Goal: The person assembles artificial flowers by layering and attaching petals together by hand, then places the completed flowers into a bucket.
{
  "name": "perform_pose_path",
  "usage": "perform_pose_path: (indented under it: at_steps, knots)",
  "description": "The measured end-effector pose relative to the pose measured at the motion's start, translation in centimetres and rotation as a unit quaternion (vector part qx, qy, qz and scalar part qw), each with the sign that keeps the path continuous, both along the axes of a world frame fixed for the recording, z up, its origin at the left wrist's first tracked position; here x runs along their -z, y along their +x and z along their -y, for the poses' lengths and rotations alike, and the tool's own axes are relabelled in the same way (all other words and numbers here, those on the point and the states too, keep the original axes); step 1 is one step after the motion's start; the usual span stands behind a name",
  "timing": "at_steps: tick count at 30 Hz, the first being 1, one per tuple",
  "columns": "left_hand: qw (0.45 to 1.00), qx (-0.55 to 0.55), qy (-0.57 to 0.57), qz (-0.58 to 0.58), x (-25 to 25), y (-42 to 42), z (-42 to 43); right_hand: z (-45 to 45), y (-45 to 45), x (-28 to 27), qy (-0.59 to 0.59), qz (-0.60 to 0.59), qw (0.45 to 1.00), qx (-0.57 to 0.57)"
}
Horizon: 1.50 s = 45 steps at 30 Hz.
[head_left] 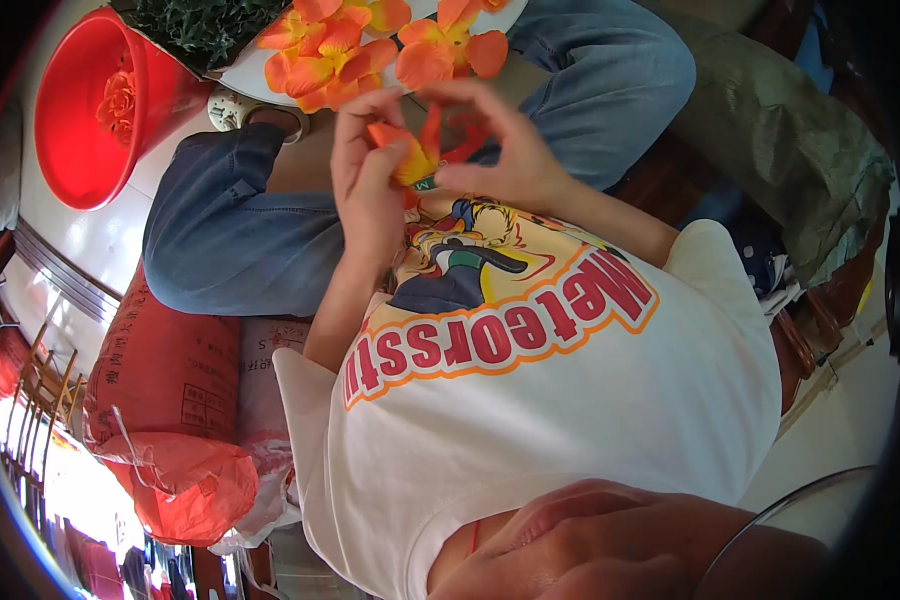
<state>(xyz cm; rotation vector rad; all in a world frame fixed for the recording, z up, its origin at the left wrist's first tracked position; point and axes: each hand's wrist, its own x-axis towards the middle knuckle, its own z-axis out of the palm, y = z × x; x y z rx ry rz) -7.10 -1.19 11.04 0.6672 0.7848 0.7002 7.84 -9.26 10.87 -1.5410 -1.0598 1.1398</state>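
Note:
My left hand (370, 165) pinches an orange flower with a yellow centre (416, 160) between thumb and fingers, in front of my chest. On the flower's other side, my right hand (505, 150) curls round its petals, with thumb and forefinger bowed apart. Its inner fingers are partly hidden beside a red piece. Above my hands, several orange and yellow flowers (452, 45) lie on a white round surface (255, 78).
A red basin (55, 120) with orange flowers inside stands at the upper left, beside dark green foliage (195, 28). My bent legs in jeans (245, 225) flank the work. Red sacks (160, 370) lie at left, a greenish sack (770, 140) at right.

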Motion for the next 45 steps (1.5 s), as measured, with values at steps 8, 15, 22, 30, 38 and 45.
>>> perform_pose_path:
  at_steps: [8,15,22,30,38,45]
  knots:
    - [0.999,0.006,0.033,-0.023,0.9,1.1,-0.2,-0.2,2.4,0.2,-0.224,-0.151,0.963,-0.015]
    - [0.999,-0.001,0.029,-0.035,1.2,0.5,-2.3,-0.3,3.6,-0.1,-0.204,-0.271,0.941,-0.002]
    - [0.999,0.008,0.024,-0.039,1.3,0.5,-2.9,-0.8,2.4,-1.2,-0.099,-0.259,0.96,0.04]
    - [0.998,-0.015,0.03,-0.049,1.9,0.1,-2.4,-0.1,3.4,-0.2,-0.156,-0.187,0.968,0.06]
    - [0.993,-0.048,0.081,-0.065,2.2,1.0,-1.9,-0.2,2.8,-0.2,-0.062,-0.049,0.994,0.076]
    - [0.985,0.147,0.068,-0.061,-0.9,-1.7,-2.2,-0.4,2.1,-1.4,0.008,0.102,0.981,0.163]
